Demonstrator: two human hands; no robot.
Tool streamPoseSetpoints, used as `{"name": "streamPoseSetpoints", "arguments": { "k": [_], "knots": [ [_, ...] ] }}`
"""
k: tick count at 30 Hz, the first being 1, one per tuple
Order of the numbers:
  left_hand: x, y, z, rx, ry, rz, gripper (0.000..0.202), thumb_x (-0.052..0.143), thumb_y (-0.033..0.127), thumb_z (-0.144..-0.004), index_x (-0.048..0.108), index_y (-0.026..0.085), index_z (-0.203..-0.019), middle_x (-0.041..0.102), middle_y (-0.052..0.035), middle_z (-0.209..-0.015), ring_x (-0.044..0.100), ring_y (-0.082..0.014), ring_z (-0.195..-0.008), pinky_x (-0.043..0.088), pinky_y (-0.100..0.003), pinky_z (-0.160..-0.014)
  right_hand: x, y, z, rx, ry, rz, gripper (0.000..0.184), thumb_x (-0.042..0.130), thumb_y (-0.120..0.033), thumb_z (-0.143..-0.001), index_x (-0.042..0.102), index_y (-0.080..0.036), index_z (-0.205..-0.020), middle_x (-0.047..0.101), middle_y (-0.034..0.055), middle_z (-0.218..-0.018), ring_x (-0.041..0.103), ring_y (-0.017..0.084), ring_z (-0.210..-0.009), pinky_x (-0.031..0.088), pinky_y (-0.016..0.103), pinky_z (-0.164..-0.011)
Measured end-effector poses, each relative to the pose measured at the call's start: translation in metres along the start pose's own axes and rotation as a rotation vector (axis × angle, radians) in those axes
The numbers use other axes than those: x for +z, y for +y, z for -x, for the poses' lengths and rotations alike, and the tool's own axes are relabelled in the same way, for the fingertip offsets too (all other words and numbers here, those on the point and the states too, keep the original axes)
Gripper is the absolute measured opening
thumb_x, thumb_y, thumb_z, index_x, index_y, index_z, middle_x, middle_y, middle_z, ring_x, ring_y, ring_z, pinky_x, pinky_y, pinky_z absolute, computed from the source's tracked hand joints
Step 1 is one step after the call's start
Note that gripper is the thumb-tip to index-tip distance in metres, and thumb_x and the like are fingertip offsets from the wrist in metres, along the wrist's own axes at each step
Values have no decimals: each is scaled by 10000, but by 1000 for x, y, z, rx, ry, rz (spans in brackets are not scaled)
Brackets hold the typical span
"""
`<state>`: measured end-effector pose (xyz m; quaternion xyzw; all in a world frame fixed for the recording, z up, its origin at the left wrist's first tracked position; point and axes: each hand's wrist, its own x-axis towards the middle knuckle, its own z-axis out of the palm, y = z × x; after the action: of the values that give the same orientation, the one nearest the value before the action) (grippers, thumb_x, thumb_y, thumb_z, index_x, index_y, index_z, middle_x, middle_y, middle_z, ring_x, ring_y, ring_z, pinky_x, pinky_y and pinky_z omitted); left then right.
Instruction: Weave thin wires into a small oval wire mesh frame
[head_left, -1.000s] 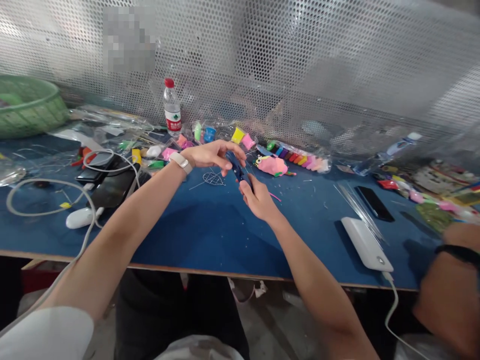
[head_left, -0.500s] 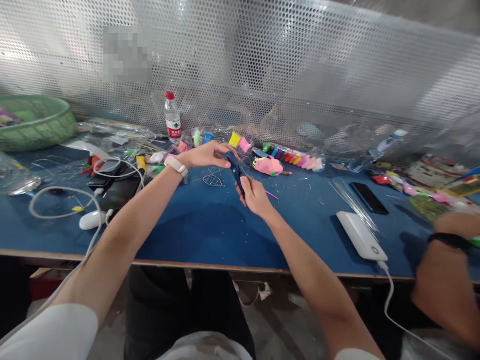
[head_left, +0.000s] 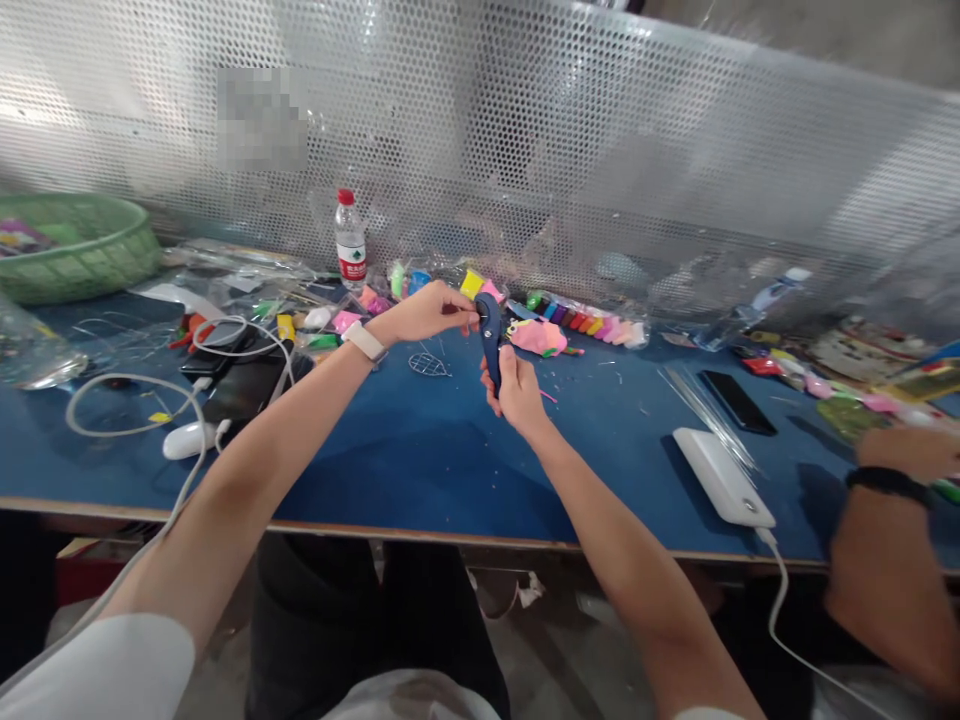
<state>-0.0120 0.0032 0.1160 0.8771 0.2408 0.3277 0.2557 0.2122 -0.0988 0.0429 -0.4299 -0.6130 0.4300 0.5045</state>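
Observation:
A pair of dark blue pliers (head_left: pixel 490 345) is gripped in my right hand (head_left: pixel 519 390), standing almost upright above the blue table with the jaws at the top. Thumb and fingertips of my left hand (head_left: pixel 431 312) are pinched together right beside the jaws. Whatever thin piece they hold is too small to make out. Below my left hand lies a leaf-shaped wire frame (head_left: pixel 429 365). Just right of the pliers is a pink clay figure (head_left: pixel 538 337) with a green and yellow end. A short pink strip (head_left: pixel 549 397) lies near my right hand.
Clay packets (head_left: pixel 592 322) line the back by a perforated metal screen (head_left: pixel 420 130). A water bottle (head_left: pixel 350 240), green basket (head_left: pixel 82 250) and cables (head_left: pixel 120 378) are left. Right are a power bank (head_left: pixel 721 477), thin wires (head_left: pixel 697 405), a phone (head_left: pixel 739 402) and another person's arm (head_left: pixel 885 540).
Both hands and the pliers have shifted slightly right. The pliers have turned more upright, and my left fingertips stay close to the jaws.

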Motion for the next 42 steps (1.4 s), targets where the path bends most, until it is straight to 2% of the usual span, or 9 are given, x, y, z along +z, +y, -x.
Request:
{"name": "streamPoseSetpoints", "arguments": {
  "k": [3, 6, 12, 18, 23, 28, 30, 35, 42],
  "knots": [
    [12, 4, -3, 55, 81, -225, 222, 669, 222, -1081, 856, 176, -971, 844, -88, -935, 755, -180, -844, 513, -305, -812, -1, -1, -2, 24, 18, -54, 849, 471, -1092, -924, 605, -254, -897, 514, -47, -614, 404, 89, -344, 312, 272, -314],
    [18, 7, -4, 78, 101, -367, 244, 627, 193, -1107, 858, 177, -1030, 858, -88, -992, 767, -187, -869, 501, -307, -843, 0, -3, -3, 59, 22, -111, 854, 476, -1097, -917, 606, -253, -905, 503, -54, -612, 370, 82, -348, 310, 271, -315],
    [-1, -1, 5, -57, 163, -365, 239, 742, 225, -1069, 870, 233, -1271, 879, -34, -974, 796, -182, -870, 547, -295, -894, -4, -4, -7, 150, 58, -240, 840, 401, -1082, -960, 597, -265, -956, 469, -71, -620, 302, 79, -367, 278, 273, -330],
    [-14, -14, 12, -82, 295, -273, 162, 803, 244, -1031, 876, 191, -1166, 877, -64, -1003, 795, -161, -872, 599, -289, -920, -17, -5, -16, 238, 109, -419, 757, 412, -1003, -1036, 575, -266, -973, 415, -88, -631, 252, 78, -386, 237, 278, -343],
    [-10, -14, 10, -42, 351, -398, 134, 754, 282, -1044, 858, 220, -1101, 878, -63, -1121, 783, -172, -871, 604, -320, -887, -18, -10, -16, 288, 117, -537, 695, 430, -897, -1116, 602, -243, -957, 432, -91, -611, 241, 57, -381, 215, 250, -344],
    [-7, -11, 10, -23, 363, -520, 115, 710, 259, -1056, 817, 219, -1044, 846, -46, -1054, 747, -182, -833, 600, -349, -878, -14, -12, -13, 304, 100, -564, 715, 428, -904, -1113, 616, -234, -948, 435, -90, -595, 236, 51, -380, 213, 245, -342],
    [-6, -9, 11, -29, 375, -577, 133, 690, 261, -1070, 815, 213, -1069, 837, -63, -1056, 763, -216, -913, 604, -378, -925, -12, -12, -12, 303, 93, -562, 707, 452, -913, -1100, 609, -241, -945, 435, -89, -601, 235, 53, -384, 210, 251, -346],
    [0, -5, 11, 13, 341, -733, 290, 727, 266, -1045, 790, 202, -1321, 808, -134, -1342, 719, -351, -1294, 528, -565, -1185, -10, -12, -12, 288, 103, -528, 691, 469, -925, -1083, 592, -257, -962, 434, -88, -611, 224, 64, -399, 213, 273, -351],
    [16, -2, 8, 60, 293, -804, 264, 622, 314, -1149, 798, 220, -1321, 820, -133, -1297, 673, -347, -1311, 457, -600, -1244, -7, -9, -11, 270, 72, -480, 745, 449, -972, -1055, 602, -251, -949, 448, -89, -600, 272, 61, -372, 230, 262, -342]
  ]
}}
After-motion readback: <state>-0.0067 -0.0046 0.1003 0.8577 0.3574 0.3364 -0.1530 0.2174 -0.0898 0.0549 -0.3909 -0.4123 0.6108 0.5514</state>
